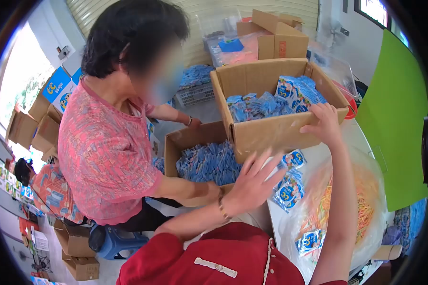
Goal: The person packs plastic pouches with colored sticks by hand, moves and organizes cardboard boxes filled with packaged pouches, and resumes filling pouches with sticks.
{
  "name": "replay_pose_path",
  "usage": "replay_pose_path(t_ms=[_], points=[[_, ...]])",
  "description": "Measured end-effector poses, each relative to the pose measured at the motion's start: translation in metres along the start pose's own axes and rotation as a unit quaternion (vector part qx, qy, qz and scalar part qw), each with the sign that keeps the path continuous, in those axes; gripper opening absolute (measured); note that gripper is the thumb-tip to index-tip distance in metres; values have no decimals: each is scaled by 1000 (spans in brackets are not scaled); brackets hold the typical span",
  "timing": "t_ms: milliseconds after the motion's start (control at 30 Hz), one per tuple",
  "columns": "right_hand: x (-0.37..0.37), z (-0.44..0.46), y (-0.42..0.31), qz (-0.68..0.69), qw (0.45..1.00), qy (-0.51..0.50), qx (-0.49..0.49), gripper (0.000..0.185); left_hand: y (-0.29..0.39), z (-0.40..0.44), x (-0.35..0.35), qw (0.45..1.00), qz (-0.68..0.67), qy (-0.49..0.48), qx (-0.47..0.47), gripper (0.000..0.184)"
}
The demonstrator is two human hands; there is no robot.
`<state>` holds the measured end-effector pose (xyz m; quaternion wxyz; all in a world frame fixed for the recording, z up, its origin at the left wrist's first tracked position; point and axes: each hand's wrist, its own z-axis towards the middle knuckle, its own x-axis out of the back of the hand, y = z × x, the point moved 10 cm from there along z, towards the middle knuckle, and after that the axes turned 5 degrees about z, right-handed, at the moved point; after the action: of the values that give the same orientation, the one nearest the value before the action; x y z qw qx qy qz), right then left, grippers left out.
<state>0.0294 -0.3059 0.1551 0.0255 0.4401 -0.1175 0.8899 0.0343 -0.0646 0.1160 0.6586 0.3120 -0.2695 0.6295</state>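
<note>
My left hand, a little blurred, is open with fingers spread below the front of the upper cardboard box. It holds nothing that I can see. My right hand grips the near right rim of that box, fingers over the edge and thumb outside. Inside the box lie blue printed packets. Several more blue packets are on the white table, just right of my left hand. A lower cardboard box, full of blue packets, stands at the left, and another person's hands touch it.
A person in a pink patterned top stands close on my left. On the table, a clear plastic bag holds thin orange and yellow sticks. Behind are an open carton and a grey crate. A blue stool stands at lower left.
</note>
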Motion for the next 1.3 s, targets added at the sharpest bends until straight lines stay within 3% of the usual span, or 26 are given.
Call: replay_pose_path(t_ms=[67,167,200,267,367,467,600,700,733,833,933,1033,1133,1300], points=[[3,4,-3,-4,1000,10,14,52,-5,55,7,995,68,62,37,41],[1,3,-2,0,1000,16,8,51,-28,89,-51,989,142,-5,44,42],[-1,4,-1,-8,1000,8,6,52,-21,85,-63,996,87,-7,29,42],[-6,4,7,-21,1000,-10,-6,53,0,66,-82,1000,-27,-15,-2,43],[-11,5,12,-3,1000,3,30,55,43,20,-94,984,-91,-142,-56,42],[-13,9,10,14,1000,-10,14,56,52,-27,-98,974,-113,-174,-94,40],[-10,8,6,17,1000,-10,3,53,20,-74,-94,977,-93,-189,-25,38],[-9,9,3,17,1000,-12,2,50,12,-129,-117,957,-106,-270,-9,35],[-10,9,4,16,1000,-15,1,50,15,-136,-110,964,-114,-240,-24,31],[-11,8,5,14,1000,-19,1,50,22,-170,-128,935,-132,-328,-18,24],[-10,8,5,15,1000,-16,1,49,31,-182,-125,946,-119,-299,-45,16],[-12,9,4,12,1000,-15,-3,49,39,-185,-131,924,-128,-355,-62,15],[-11,8,4,12,1000,-22,-9,48,31,-180,-127,946,-128,-295,-46,12],[-13,5,10,5,1000,-15,-17,47,-7,-179,-131,948,-53,-315,10,16]])
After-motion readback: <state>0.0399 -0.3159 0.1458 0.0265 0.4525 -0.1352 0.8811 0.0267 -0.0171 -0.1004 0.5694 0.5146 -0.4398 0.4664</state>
